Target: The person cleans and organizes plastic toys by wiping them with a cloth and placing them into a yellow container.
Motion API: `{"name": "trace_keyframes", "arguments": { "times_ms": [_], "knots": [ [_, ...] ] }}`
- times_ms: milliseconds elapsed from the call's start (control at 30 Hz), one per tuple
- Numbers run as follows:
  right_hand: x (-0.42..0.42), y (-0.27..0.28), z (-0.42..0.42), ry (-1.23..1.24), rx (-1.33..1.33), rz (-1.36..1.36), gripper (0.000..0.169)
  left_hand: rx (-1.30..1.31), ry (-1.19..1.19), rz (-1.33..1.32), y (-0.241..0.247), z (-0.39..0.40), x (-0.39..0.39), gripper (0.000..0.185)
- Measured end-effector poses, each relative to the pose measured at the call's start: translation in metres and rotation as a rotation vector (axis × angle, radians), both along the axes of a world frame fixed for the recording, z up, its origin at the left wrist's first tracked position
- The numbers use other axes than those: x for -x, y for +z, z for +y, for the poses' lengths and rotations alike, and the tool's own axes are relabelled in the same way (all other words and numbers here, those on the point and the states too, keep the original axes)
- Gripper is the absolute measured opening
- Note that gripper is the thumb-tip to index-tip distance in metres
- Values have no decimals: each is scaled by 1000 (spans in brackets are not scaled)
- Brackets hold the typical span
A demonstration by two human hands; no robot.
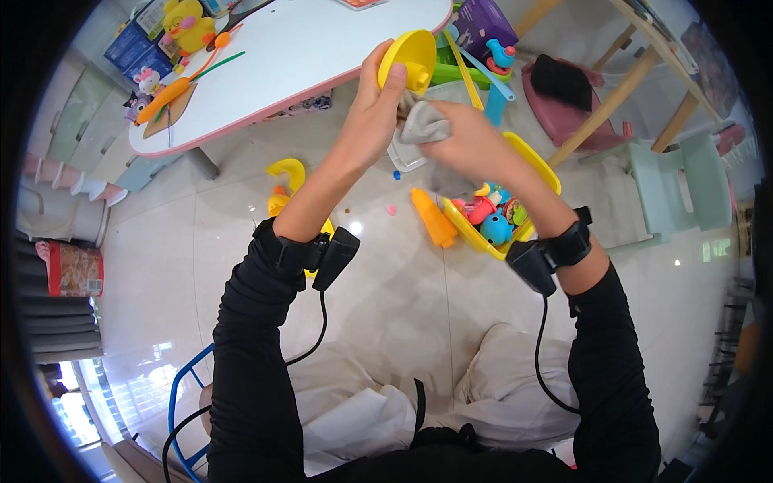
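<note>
My left hand (379, 111) grips a yellow plastic toy part (407, 57), rounded like a bowl with a small peg inside, near the edge of the white table. Against its lower side my right hand (468, 142) holds a grey cloth (426, 122), part of which hangs down blurred. Below the right hand stands a yellow basket (546, 172) of small toys, a blue animal figure (496, 228) among them. An orange plastic toy piece (433, 218) lies on the floor beside the basket. More yellow toy parts (290, 172) lie left, partly behind my left forearm.
A white table (266, 66) with a pink edge reaches across the upper left, bearing a plush duck (187, 27) and an orange toy (164, 99). At the right are a pink chair (546, 115) and a pale green chair (661, 187). Small bits lie on the tiled floor.
</note>
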State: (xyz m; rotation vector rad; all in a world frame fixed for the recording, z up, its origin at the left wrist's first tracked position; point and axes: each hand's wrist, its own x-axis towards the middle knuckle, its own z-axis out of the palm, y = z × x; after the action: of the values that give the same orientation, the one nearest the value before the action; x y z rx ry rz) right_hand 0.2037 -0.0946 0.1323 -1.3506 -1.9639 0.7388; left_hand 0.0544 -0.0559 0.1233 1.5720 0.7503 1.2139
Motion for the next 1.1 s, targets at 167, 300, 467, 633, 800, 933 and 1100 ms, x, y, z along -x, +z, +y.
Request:
{"name": "trace_keyframes", "arguments": {
  "times_ms": [167,300,467,633,800,933,1100],
  "knots": [
    [-69,14,15,-156,-214,103,37,314,-132,-174,6,1,10,51],
    [-44,33,5,48,-451,154,43,406,-187,-178,6,-5,2,47],
    [-35,12,14,-52,-519,-293,45,289,-133,-144,9,-9,-4,46],
    [-25,1,7,-73,-117,49,37,20,-6,-36,3,-6,-5,44],
    [-3,-4,-13,64,32,343,36,0,-34,-102,4,-10,-11,43],
    [4,-1,-18,59,-272,-12,42,200,-107,-222,3,-14,-10,42],
    [-49,-10,10,-59,-384,-285,48,260,-112,-237,6,-6,3,41]
  ]
}}
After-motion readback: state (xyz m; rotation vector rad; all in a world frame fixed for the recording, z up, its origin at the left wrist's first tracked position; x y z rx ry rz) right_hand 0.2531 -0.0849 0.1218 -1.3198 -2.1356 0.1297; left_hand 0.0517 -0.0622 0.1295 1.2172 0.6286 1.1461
